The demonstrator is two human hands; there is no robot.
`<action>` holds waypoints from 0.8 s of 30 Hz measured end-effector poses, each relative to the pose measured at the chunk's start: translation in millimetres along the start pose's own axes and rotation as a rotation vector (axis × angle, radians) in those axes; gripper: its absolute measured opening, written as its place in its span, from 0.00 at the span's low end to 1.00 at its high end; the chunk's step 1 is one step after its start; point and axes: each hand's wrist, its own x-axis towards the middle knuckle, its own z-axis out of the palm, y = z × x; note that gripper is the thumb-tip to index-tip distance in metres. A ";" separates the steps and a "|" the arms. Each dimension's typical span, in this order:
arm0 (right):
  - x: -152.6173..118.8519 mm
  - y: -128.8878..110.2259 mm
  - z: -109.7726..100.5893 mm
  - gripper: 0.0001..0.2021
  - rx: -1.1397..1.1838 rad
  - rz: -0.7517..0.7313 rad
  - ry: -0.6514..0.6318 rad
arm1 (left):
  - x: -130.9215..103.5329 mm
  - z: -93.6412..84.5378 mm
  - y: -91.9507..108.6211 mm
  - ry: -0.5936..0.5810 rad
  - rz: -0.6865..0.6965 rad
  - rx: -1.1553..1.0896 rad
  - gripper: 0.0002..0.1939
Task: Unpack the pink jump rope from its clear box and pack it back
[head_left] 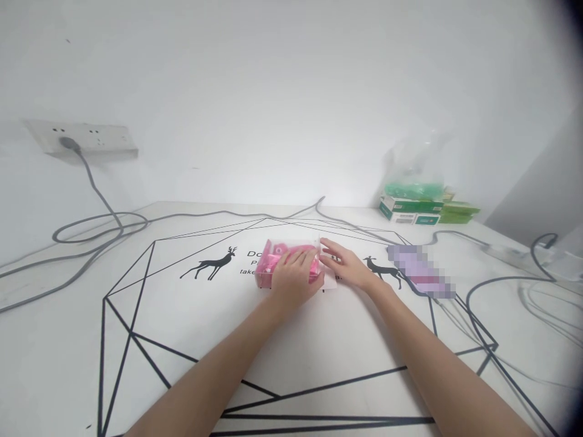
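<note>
A clear plastic box [263, 274] with pink contents lies on the table in front of me. My left hand [296, 276] rests over the top of it, fingers curled across the lid and thumb along the near right side. At the right end of the box is my right hand [346, 266], its fingers stretched towards a clear end flap and slightly apart. Whether those fingertips touch the flap is hard to tell. What the pink things inside are is partly covered by my left hand.
A blurred-out phone-like object [421, 271] lies to the right. Small green and white boxes [410, 210] with a plastic bag [414, 173] on top stand at the back right. Grey cables [200, 213] run along the back and both sides. A wall socket [98, 138] is at left.
</note>
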 end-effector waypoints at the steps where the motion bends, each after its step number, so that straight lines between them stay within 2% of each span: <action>1: 0.4 1.3 -0.4 0.30 0.000 -0.006 0.000 | 0.0 0.4 0.0 0.023 -0.003 -0.006 0.20; 11: 2.1 11.0 2.9 0.31 -0.039 -0.028 -0.016 | 0.3 3.9 -0.2 0.090 -0.017 0.003 0.17; 15: 5.5 13.7 4.0 0.28 -0.100 -0.070 -0.042 | -0.3 0.8 -1.2 0.088 0.032 -0.013 0.17; 20: 20.7 18.9 0.4 0.28 -0.212 -0.147 -0.071 | -2.8 0.6 -4.1 0.087 0.086 0.036 0.17; 24: 37.3 21.9 -2.7 0.29 -0.294 -0.151 -0.091 | -3.5 2.7 -5.3 0.112 0.104 0.054 0.12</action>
